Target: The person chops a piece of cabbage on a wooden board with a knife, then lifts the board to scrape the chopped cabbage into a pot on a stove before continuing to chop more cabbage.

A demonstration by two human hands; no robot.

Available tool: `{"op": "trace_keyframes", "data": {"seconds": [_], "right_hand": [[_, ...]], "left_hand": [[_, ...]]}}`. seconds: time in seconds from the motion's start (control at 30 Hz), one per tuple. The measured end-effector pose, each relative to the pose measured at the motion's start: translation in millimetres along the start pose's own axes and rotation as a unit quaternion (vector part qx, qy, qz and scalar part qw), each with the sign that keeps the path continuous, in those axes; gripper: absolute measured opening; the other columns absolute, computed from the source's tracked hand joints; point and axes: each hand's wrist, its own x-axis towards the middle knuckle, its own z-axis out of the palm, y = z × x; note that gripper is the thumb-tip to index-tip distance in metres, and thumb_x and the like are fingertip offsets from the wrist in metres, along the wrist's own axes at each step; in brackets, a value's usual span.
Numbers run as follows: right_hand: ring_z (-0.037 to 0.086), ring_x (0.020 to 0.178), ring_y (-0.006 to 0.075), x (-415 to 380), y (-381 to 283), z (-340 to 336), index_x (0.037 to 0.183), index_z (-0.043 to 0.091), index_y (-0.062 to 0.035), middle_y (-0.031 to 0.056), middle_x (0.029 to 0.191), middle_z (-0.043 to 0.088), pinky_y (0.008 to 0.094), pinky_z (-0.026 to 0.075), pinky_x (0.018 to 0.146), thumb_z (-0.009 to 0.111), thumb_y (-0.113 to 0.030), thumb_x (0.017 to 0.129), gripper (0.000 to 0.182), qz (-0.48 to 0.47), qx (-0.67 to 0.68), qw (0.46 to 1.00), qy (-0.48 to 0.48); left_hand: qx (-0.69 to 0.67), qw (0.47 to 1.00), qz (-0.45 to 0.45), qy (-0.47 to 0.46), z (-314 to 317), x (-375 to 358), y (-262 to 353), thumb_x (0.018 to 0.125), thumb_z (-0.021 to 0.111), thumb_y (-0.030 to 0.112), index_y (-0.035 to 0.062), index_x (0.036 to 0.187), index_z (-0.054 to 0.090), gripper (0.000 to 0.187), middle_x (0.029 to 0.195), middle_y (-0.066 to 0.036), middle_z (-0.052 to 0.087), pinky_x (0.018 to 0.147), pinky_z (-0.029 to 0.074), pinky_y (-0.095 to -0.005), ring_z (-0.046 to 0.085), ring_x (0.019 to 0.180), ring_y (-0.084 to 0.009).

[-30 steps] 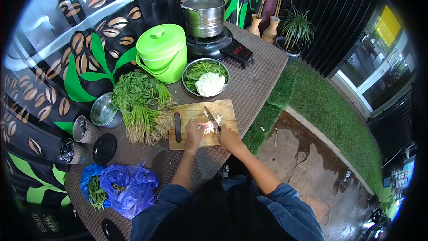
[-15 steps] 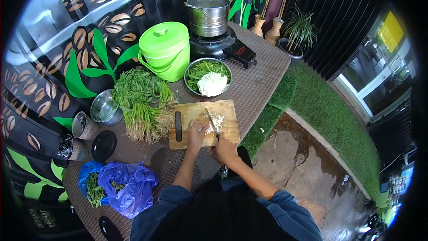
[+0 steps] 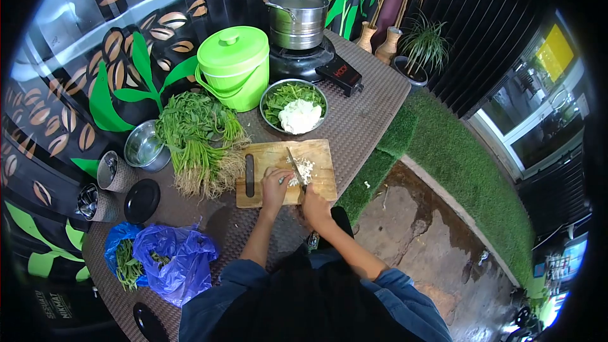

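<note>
A wooden cutting board (image 3: 263, 152) lies on the table in front of me, with a slot handle at its left end. My right hand (image 3: 315, 208) is wrapped round the handle of a knife (image 3: 294, 163), whose blade points away from me over the board. Finely chopped white pieces (image 3: 306, 168) lie around the blade. My left hand (image 3: 275, 189) rests on the board just left of the knife, its fingers drawn together around a small pale piece too little to name. Beyond the board stands a metal bowl (image 3: 263, 115) with cut green leaves (image 3: 288, 96) and a white mass (image 3: 299, 117).
Left of the board lies a heap of rooted leafy greens (image 3: 199, 133). Behind are a green lidded bucket (image 3: 234, 66) and a metal pot (image 3: 297, 22) on a portable stove (image 3: 294, 63). A steel bowl (image 3: 144, 145), black lid (image 3: 142, 201) and blue plastic bags (image 3: 174, 263) are at left.
The view has shifted slightly, so the whole scene sits a little to the left and higher. Both hands stay at the board, the knife still in my right hand.
</note>
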Motion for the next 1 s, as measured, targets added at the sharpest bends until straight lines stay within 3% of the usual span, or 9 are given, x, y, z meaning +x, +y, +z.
{"op": "trace_keyframes", "data": {"seconds": [0.2, 0.23, 0.37, 0.47, 0.57, 0.63, 0.7, 1.0], "right_hand": [[0.065, 0.088, 0.0431, -7, -6, -32, 0.106, 0.045, 0.002, 0.0305, 0.092, 0.064, 0.051, 0.051, 0.077, 0.045, -0.017, 0.091, 0.024, -0.016, 0.004, 0.999, -0.041], [0.066, 0.085, 0.0424, -10, -6, -16, 0.106, 0.044, 0.0018, 0.0293, 0.089, 0.065, 0.0505, 0.052, 0.076, 0.046, -0.017, 0.091, 0.025, -0.029, -0.017, 0.999, 0.017], [0.067, 0.077, 0.0415, -2, 0, 14, 0.106, 0.043, 0.0015, 0.0262, 0.08, 0.066, 0.0501, 0.054, 0.07, 0.045, -0.02, 0.092, 0.026, -0.023, -0.03, 0.999, 0.034], [0.067, 0.077, 0.0415, 0, 1, -8, 0.105, 0.043, 0.0022, 0.0264, 0.079, 0.066, 0.0503, 0.054, 0.069, 0.046, -0.024, 0.092, 0.029, -0.037, -0.023, 0.999, 0.014], [0.067, 0.077, 0.042, -9, -4, -22, 0.105, 0.043, 0.0029, 0.0271, 0.081, 0.066, 0.0502, 0.054, 0.069, 0.046, -0.025, 0.092, 0.031, -0.041, -0.012, 0.999, 0.003], [0.067, 0.077, 0.0422, -13, -5, -12, 0.105, 0.044, 0.0029, 0.0271, 0.082, 0.066, 0.0502, 0.054, 0.069, 0.046, -0.024, 0.092, 0.029, -0.041, -0.007, 0.999, 0.0], [0.066, 0.079, 0.0427, -10, -8, 5, 0.106, 0.043, 0.003, 0.0276, 0.084, 0.066, 0.0507, 0.053, 0.071, 0.045, -0.02, 0.092, 0.027, -0.011, -0.036, 0.999, 0.017], [0.067, 0.08, 0.0411, -9, -6, -17, 0.105, 0.042, 0.0013, 0.028, 0.082, 0.065, 0.0478, 0.054, 0.07, 0.046, -0.013, 0.089, 0.021, -0.05, -0.022, 0.998, -0.003]], "left_hand": [[0.01, 1.0, 0.015, 0.006, -1, -5, 0, 0.077, 0.07, 0.006, 0.0027, 0.089, 0.073, 0.013, 0.088, -0.009, 0.07, 0.08, 0.049, -0.0342, 0.06, 0.089, -0.0251], [0.016, 0.999, 0.028, 0.011, -1, -4, 1, 0.077, 0.069, 0.005, 0.0025, 0.09, 0.073, 0.013, 0.088, -0.01, 0.07, 0.081, 0.049, -0.0344, 0.06, 0.089, -0.0251], [0.02, 0.999, 0.05, 0.009, -5, -4, 6, 0.079, 0.067, 0.003, 0.0007, 0.091, 0.072, 0.013, 0.091, -0.012, 0.07, 0.081, 0.049, -0.0341, 0.06, 0.09, -0.026], [0.019, 0.998, 0.056, 0.008, -5, -5, 4, 0.078, 0.066, 0.003, 0.0015, 0.09, 0.073, 0.014, 0.092, -0.011, 0.07, 0.081, 0.049, -0.035, 0.06, 0.089, -0.0263], [0.041, 0.998, 0.052, 0.008, -4, -6, 1, 0.077, 0.068, 0.004, 0.0018, 0.09, 0.072, 0.014, 0.093, -0.012, 0.069, 0.079, 0.048, -0.0353, 0.06, 0.087, -0.0271], [0.014, 0.999, -0.037, 0.008, -6, -7, 5, 0.076, 0.071, 0.005, 0.0031, 0.089, 0.073, 0.014, 0.088, -0.012, 0.069, 0.078, 0.047, -0.0351, 0.06, 0.084, -0.0271], [-0.011, 0.999, -0.04, 0.017, -5, -3, 4, 0.075, 0.072, 0.005, 0.003, 0.089, 0.073, 0.014, 0.086, -0.012, 0.069, 0.076, 0.047, -0.0344, 0.06, 0.083, -0.0256], [-0.007, 0.999, -0.029, 0.03, -8, -1, 0, 0.068, 0.078, 0.008, 0.0037, 0.081, 0.073, 0.015, 0.081, -0.01, 0.069, 0.074, 0.047, -0.034, 0.058, 0.083, -0.0248]]}}
